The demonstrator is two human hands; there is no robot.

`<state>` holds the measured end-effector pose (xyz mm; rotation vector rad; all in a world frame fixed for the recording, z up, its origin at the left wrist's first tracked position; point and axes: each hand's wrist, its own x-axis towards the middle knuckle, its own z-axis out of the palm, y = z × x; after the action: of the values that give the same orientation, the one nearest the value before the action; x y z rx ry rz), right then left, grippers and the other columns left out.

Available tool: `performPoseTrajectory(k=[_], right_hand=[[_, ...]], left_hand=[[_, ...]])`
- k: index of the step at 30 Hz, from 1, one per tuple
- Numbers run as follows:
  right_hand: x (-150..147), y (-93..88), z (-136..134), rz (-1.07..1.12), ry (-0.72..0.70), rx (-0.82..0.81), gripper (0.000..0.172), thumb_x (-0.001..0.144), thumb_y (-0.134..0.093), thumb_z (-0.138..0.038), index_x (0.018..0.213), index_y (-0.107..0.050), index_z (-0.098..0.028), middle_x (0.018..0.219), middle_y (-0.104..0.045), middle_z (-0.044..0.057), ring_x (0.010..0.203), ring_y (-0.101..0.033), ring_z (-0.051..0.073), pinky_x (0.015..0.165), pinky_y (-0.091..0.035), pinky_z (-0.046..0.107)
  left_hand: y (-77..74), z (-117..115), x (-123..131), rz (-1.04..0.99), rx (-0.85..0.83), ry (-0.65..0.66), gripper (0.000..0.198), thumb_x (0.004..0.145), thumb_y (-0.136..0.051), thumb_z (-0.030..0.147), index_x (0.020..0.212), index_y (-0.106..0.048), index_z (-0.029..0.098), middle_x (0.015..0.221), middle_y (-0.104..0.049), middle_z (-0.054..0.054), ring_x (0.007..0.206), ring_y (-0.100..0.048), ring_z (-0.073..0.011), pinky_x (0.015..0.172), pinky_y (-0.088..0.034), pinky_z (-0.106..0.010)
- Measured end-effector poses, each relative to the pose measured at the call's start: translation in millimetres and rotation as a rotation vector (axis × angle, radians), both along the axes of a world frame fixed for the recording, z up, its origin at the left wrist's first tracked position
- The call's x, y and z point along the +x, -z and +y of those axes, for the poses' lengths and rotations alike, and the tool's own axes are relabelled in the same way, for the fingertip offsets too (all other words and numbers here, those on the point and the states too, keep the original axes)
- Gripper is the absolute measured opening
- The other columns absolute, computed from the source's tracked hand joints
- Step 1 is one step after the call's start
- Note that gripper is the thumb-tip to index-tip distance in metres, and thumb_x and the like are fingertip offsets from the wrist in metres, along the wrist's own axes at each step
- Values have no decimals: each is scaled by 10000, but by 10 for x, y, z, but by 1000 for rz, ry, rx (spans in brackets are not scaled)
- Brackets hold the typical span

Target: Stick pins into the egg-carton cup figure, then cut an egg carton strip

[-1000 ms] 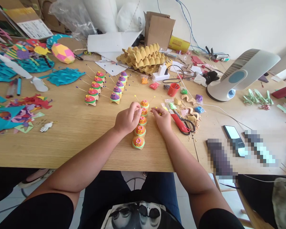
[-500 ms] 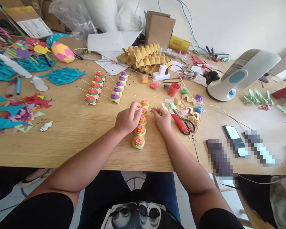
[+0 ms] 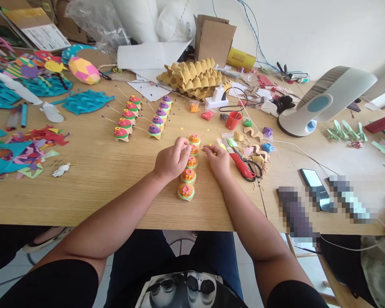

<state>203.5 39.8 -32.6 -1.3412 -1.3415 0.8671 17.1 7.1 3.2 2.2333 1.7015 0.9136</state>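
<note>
A row of orange egg-carton cups [image 3: 188, 175], with green rims, yellow smiles and pink rings on top, runs away from me on the table. Two thin sticks with yellow tips [image 3: 182, 129] rise from the far cup. My left hand [image 3: 173, 159] is closed in a pinch at the left side of the second-farthest cup; what its fingertips hold is too small to make out. Across from it, my right hand [image 3: 218, 160] pinches a thin stick pointing toward that same cup. Yellow bits show by its curled fingers.
Finished-looking red cups [image 3: 125, 123] and purple cups [image 3: 158, 119] stand in rows beyond my left hand. Red-handled scissors [image 3: 244, 164] lie right of my right hand, near a red cup [image 3: 234, 120] and clay packets. A white fan [image 3: 321, 102] and phones [image 3: 316, 188] are farther right.
</note>
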Motion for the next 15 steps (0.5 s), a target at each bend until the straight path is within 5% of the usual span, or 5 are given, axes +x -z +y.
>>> performPoseTrajectory(k=[15], right_hand=[[12,11,1,0,-3,-4,146,816,-673,-317,776,-771,-216,952,-799,34,960,-712,220,915,-519,347]], left_hand=[[-22,-19,12,-7,-24,-1,377,1047,-289,458,1180,-541,211,956,-777,-49,836,-734,-226,626,-438,-280]])
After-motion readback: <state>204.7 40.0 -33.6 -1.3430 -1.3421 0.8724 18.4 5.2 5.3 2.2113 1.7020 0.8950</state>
